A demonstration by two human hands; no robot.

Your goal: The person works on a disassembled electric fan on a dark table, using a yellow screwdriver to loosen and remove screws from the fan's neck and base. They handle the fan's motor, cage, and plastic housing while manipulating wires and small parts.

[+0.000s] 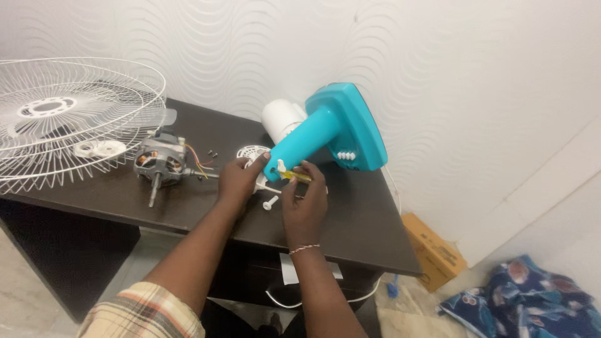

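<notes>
Near the tabletop's front edge, the left hand [236, 181] grips 1 teal fan stand [325, 134] while the right hand [305, 200] pinches 1 yellow screwdriver [294, 176], beside 1 motor [159, 164] and 1 wire guard [69, 119].

Even soft indoor light, slight blur

Teal fan stand on its side, screwdriver at the neck end

The teal fan stand [332, 134] lies tipped over on the desk [357, 219], flat base up toward the wall, neck pointing down toward the desk's front edge. A yellow-handled screwdriver [294, 176] sits across the neck's open end. Just below that end, a small white screw [270, 203] lies loose on the desk.
</notes>
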